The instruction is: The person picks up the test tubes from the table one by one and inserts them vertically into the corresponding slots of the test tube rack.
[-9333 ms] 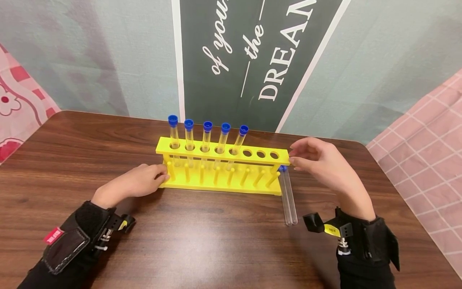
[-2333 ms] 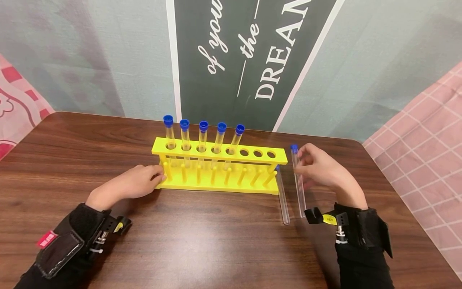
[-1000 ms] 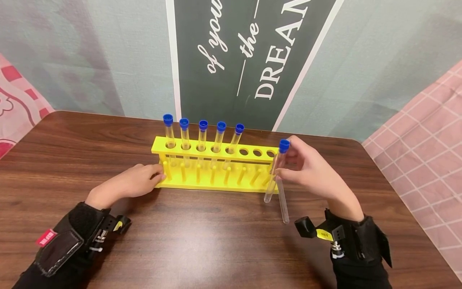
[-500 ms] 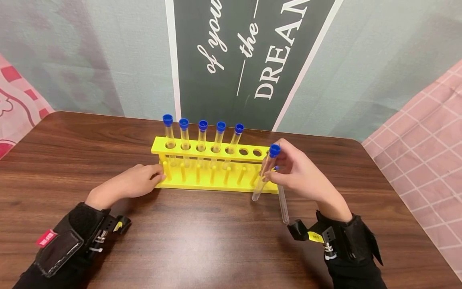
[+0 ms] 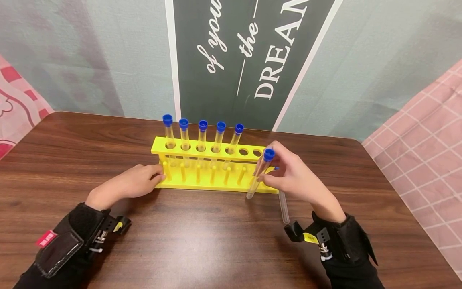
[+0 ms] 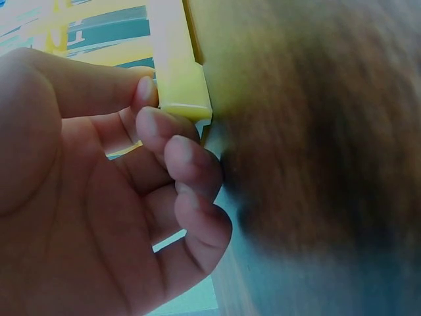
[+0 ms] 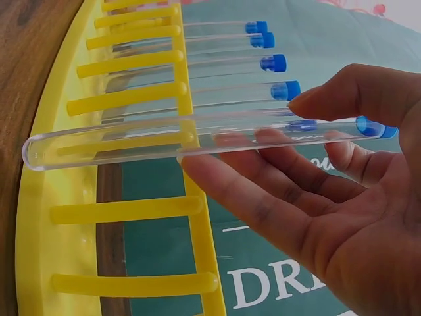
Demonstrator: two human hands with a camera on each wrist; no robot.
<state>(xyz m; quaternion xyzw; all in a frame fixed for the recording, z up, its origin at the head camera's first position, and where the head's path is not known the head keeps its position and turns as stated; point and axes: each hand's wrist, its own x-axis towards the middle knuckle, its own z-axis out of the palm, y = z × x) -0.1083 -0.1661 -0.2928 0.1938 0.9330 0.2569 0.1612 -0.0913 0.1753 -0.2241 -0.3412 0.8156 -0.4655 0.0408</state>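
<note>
A yellow test tube rack (image 5: 205, 185) stands on the table, with several blue-capped test tubes (image 5: 203, 132) standing in its left holes. My left hand (image 5: 131, 184) holds the rack's left end; in the left wrist view, thumb and fingertips pinch its yellow edge. My right hand (image 5: 294, 172) pinches another clear test tube (image 5: 254, 186) with a blue cap, tilted in front of the rack's right part. The right wrist view shows this tube (image 7: 105, 141) between thumb and fingers, apart from any hole. The rack's last hole is hidden behind the right hand.
One more clear test tube (image 5: 284, 208) lies on the brown wooden table (image 5: 202, 241) by the rack's right end, its cap partly hidden by the right hand. A grey-green cloth with lettering (image 5: 249, 60) hangs behind the table.
My right hand picked up a test tube from the table right of the rack and carried it left, in front of the rack. My left hand keeps its hold on the rack.
</note>
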